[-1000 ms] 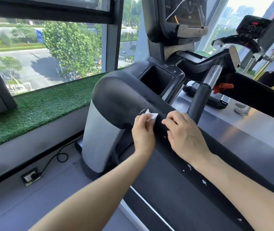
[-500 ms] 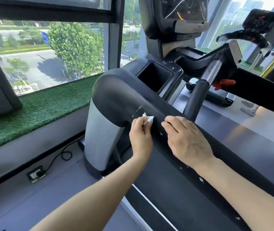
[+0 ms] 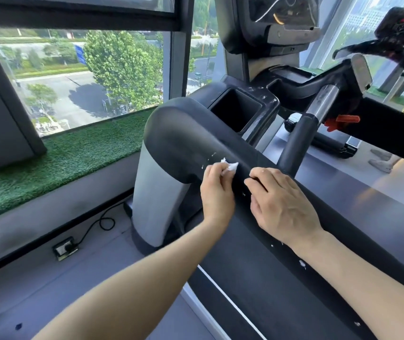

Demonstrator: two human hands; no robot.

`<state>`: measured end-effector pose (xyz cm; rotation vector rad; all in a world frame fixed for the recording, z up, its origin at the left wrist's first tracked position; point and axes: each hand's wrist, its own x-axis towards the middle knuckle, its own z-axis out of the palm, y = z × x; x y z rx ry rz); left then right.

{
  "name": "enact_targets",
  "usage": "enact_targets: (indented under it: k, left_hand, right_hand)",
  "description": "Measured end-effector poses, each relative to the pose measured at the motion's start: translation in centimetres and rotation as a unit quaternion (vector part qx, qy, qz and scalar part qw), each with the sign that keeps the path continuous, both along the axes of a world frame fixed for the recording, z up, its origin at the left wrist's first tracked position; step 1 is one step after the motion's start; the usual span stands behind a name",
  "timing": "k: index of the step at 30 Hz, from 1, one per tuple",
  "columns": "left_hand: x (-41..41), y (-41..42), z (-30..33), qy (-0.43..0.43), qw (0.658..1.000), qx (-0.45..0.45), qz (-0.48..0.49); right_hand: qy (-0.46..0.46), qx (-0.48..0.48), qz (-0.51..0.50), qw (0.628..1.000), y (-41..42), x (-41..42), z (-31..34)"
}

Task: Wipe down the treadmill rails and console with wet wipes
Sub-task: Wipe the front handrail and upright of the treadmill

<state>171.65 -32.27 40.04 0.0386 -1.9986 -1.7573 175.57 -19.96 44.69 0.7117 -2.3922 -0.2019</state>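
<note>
A bright window (image 3: 78, 77) with trees and a road outside stood to the left, a strip of green turf (image 3: 56, 165) along its sill, and the treadmill filled the rest. The left rail (image 3: 264, 197) ran its long axis from the near right, under the forearms, up and away to the rounded corner (image 3: 171, 133) at far left. The left hand (image 3: 216, 192) pinched a small crumpled wipe (image 3: 230, 166) against the rail's top, just short of that corner. The right hand (image 3: 282, 204) lay on the rail beside it, fingers bent, holding nothing. White flecks (image 3: 301, 263) dotted the rail behind both hands, and a few lay ahead. The console (image 3: 282, 20) stood beyond, further up and right. The left hand was nearer the corner, so any stroke there looked to be its job.
</note>
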Motion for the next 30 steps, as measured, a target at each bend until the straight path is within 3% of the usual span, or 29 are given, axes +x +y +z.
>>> enact_targets:
  k: [6, 11, 14, 19, 26, 30]
  left_hand:
    - [-6.7, -3.9, 2.7, -0.108, 0.992, 0.041, 0.052]
    - [-0.9, -0.4, 0.8, -0.062, 0.998, 0.017, 0.012]
    - [-1.8, -0.8, 0.9, -0.05, 0.998, 0.004, 0.024]
    - [-7.2, -3.7, 2.4, -0.103, 0.99, 0.068, 0.063]
    - [0.5, 1.1, -0.6, -0.074, 0.994, 0.076, -0.011]
    - [-3.1, -1.1, 1.0, -0.08, 0.989, 0.111, 0.049]
  right_hand:
    - [-0.001, -0.012, -0.001, 1.0, 0.1, 0.0, 0.0]
    - [0.003, -0.012, -0.002, 1.0, 0.0, 0.0, 0.0]
    - [0.0, -0.007, -0.005, 1.0, -0.1, -0.1, 0.0]
    - [-0.002, -0.013, -0.008, 1.0, -0.1, 0.0, 0.0]
    - [0.004, -0.008, -0.003, 1.0, 0.0, 0.0, -0.1]
    - [0.005, -0.009, -0.001, 1.0, 0.0, 0.0, -0.1]
